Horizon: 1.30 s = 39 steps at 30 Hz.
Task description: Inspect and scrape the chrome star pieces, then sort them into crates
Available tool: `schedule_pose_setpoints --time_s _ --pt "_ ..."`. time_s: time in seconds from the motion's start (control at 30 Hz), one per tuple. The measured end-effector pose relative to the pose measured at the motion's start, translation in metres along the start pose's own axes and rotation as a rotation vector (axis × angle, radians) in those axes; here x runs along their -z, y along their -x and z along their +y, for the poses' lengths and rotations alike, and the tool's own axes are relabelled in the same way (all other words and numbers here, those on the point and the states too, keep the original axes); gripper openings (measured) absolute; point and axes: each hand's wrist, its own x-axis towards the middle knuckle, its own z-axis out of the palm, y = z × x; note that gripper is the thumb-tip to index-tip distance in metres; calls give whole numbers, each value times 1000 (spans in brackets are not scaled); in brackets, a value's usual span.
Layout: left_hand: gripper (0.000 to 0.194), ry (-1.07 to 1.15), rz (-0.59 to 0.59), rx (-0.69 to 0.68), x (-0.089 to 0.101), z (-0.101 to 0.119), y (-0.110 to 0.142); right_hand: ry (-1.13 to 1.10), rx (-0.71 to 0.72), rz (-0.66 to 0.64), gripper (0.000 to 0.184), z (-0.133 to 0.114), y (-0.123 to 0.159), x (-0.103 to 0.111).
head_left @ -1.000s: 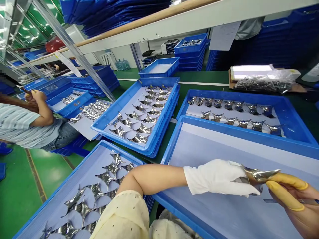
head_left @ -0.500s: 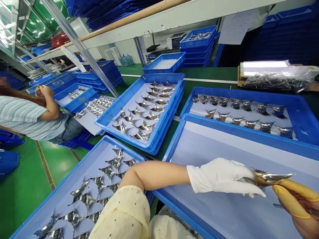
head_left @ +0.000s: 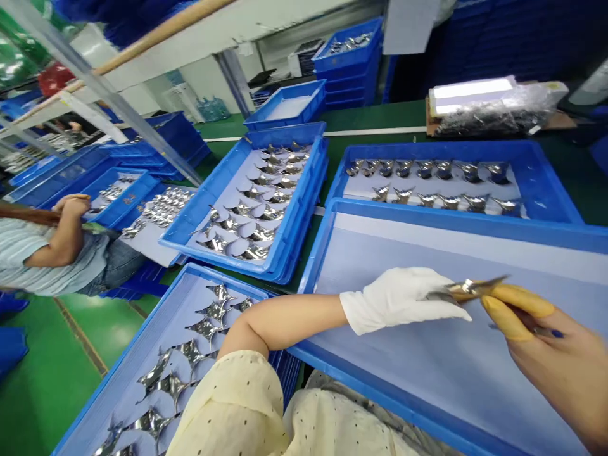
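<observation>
My left hand (head_left: pixel 403 299), in a white glove, is closed on a shiny curved metal piece (head_left: pixel 468 288) held over the near blue tray (head_left: pixel 327 234), which is lined with a pale sheet. My right hand (head_left: pixel 546 342), with yellow finger cots on thumb and forefinger, pinches the same piece from the right. A thin dark tool lies across the right fingers; what it is cannot be made out.
A blue tray (head_left: pixel 156 329) with several chrome pieces sits at lower left. Two more part-filled trays (head_left: pixel 223 183) (head_left: pixel 546 183) lie behind. Another person (head_left: pixel 52 247) sits at left by further trays. A plastic bag of parts (head_left: pixel 489 114) rests at far right.
Both hands with the metal piece have shifted up and left in view as the camera tilted; the grip is unchanged. The person at left lowered their arm.
</observation>
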Motion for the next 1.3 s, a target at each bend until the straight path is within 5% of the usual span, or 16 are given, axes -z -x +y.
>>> schedule_pose_setpoints --time_s 0.13,0.3,0.9,1.3 --pt "43 -159 160 -58 -6 -2 6 -395 -39 -111 19 -29 4 -11" --pt "39 -218 253 -124 -16 -7 10 -608 -2 -270 28 -32 5 -20" --pt "30 -98 362 -196 -22 -6 8 -773 13 -273 27 -26 2 -19" --pt "34 -25 343 -72 -22 -8 10 -789 -9 -272 29 -26 1 -21"
